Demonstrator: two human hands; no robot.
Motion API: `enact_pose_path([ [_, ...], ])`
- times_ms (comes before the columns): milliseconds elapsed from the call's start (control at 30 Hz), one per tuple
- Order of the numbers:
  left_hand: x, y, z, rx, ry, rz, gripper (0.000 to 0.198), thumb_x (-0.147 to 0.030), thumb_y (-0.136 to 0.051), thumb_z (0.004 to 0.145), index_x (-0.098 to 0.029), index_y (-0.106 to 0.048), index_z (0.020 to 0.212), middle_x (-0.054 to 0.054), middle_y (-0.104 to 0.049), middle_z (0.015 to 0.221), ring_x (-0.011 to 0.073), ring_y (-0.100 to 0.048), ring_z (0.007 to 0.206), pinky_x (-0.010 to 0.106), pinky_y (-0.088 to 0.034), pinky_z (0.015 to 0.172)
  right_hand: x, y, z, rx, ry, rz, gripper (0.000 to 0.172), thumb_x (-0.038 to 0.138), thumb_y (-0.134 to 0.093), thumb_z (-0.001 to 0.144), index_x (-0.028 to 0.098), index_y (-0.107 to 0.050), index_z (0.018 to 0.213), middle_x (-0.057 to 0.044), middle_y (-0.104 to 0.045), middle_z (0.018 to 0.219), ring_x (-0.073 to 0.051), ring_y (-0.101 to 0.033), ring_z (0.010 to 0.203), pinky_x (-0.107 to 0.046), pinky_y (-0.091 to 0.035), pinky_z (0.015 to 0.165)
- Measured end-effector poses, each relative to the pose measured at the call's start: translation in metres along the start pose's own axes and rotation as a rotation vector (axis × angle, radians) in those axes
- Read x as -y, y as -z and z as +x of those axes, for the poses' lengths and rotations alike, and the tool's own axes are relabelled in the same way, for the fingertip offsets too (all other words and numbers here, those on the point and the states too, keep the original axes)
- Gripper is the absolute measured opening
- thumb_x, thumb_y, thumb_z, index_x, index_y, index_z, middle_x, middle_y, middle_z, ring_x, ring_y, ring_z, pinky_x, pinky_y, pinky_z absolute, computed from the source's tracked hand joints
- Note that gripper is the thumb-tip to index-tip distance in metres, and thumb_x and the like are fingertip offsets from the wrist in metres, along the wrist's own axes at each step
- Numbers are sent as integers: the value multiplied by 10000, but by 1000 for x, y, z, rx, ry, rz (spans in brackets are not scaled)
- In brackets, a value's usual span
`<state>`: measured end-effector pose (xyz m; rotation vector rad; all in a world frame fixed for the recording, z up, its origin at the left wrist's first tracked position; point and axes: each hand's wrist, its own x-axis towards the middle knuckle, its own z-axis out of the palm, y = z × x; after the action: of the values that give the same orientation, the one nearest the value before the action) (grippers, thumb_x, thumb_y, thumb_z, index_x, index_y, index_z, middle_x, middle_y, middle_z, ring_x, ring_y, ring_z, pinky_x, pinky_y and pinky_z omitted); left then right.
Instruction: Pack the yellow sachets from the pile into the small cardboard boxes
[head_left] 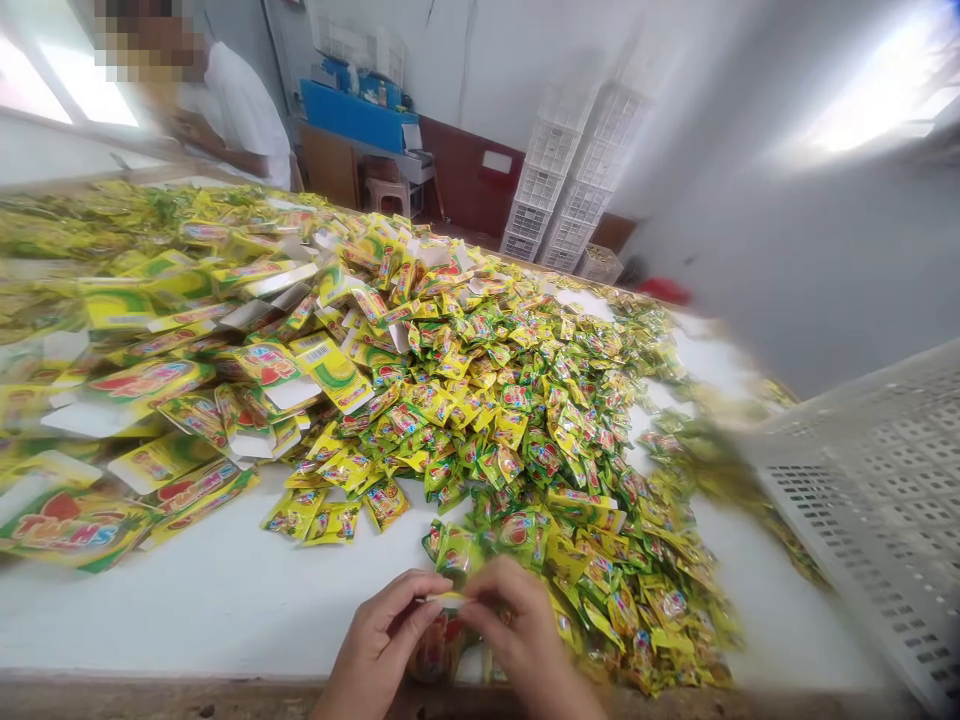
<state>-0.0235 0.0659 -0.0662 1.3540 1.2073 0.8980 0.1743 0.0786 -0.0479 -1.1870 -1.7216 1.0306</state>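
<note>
My left hand (386, 635) is closed near the table's front edge, thumb and forefinger pinching one end of a small yellow carton (439, 645). At the carton's pale top edge, the fingertips of my right hand (517, 630) pinch the other end; this hand is slightly blurred. The carton's lower part shows between my hands, with red on its face. Just beyond my fingers lies a green candy packet (457, 550). A heap of small green and yellow packets (510, 430) spreads ahead and to the right of my hands.
Open yellow cartons (255, 370) with white flaps are piled at the left. A white plastic crate (870, 500) stands at the right. Across the table is a person in a white shirt (247, 110). Stacked crates (562, 180) and a blue desk (352, 115) stand behind.
</note>
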Motion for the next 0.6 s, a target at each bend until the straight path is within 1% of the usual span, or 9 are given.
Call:
enact_pose_path([
  [67, 1, 3, 4, 13, -32, 31, 179, -356, -571, 908, -252, -698, 978, 26, -706, 1035, 199, -638, 1025, 250, -481, 911, -1, 2, -2, 15, 13, 51, 115, 191, -745, 806, 224, -696, 905, -13, -655, 840, -159, -608, 776, -244, -457, 676],
  [133, 1, 5, 7, 13, -48, 36, 155, -339, -577, 907, -246, -697, 933, 28, -707, 1005, 195, -646, 1000, 248, -500, 881, -1, 2, -4, 26, 51, 88, 184, 187, -759, 794, 233, -704, 963, -26, -666, 901, -174, -620, 841, -262, -476, 726],
  [233, 4, 6, 8, 42, -123, 56, 145, -283, -578, 911, -266, -700, 987, 28, -703, 1037, 189, -640, 1031, 260, -504, 905, -2, 0, -6, 4, 65, 114, 242, 154, -769, 776, 238, -703, 993, -35, -661, 954, -187, -622, 903, -281, -488, 774],
  [300, 9, 6, 6, 76, -188, 74, 212, -241, -591, 904, -299, -694, 1081, 28, -693, 1114, 191, -625, 1091, 277, -493, 952, -3, -3, -8, -33, 41, 121, 220, 140, -764, 776, 236, -699, 964, -30, -649, 937, -181, -619, 882, -275, -489, 757],
  [367, 13, 6, 3, 107, -212, 69, 274, -224, -594, 903, -327, -683, 1141, 28, -678, 1177, 193, -615, 1128, 290, -489, 977, -4, -6, -11, -54, 14, 128, 180, 141, -743, 795, 235, -697, 942, -28, -637, 927, -176, -615, 868, -273, -486, 745],
  [467, 18, 3, -1, 131, -150, 58, 278, -240, -581, 913, -339, -683, 1152, 21, -697, 1133, 184, -651, 1069, 277, -522, 929, -3, -7, -13, -62, 8, 124, 132, 146, -698, 834, 235, -705, 931, -33, -626, 928, -173, -609, 862, -273, -482, 740],
  [533, 19, -2, -1, 113, -127, 82, 290, -256, -596, 903, -344, -678, 1167, 12, -720, 1091, 181, -672, 1030, 263, -535, 904, -1, -3, -9, -33, 15, 107, 114, 150, -689, 839, 232, -715, 913, -32, -627, 908, -168, -608, 840, -264, -480, 725],
  [600, 18, -6, -1, 82, -145, 105, 288, -273, -616, 887, -343, -691, 1156, 2, -739, 1080, 187, -685, 1019, 255, -539, 901, 1, 4, 2, 46, 13, 69, 108, 150, -675, 848, 231, -726, 898, -28, -642, 884, -167, -615, 835, -259, -480, 729],
])
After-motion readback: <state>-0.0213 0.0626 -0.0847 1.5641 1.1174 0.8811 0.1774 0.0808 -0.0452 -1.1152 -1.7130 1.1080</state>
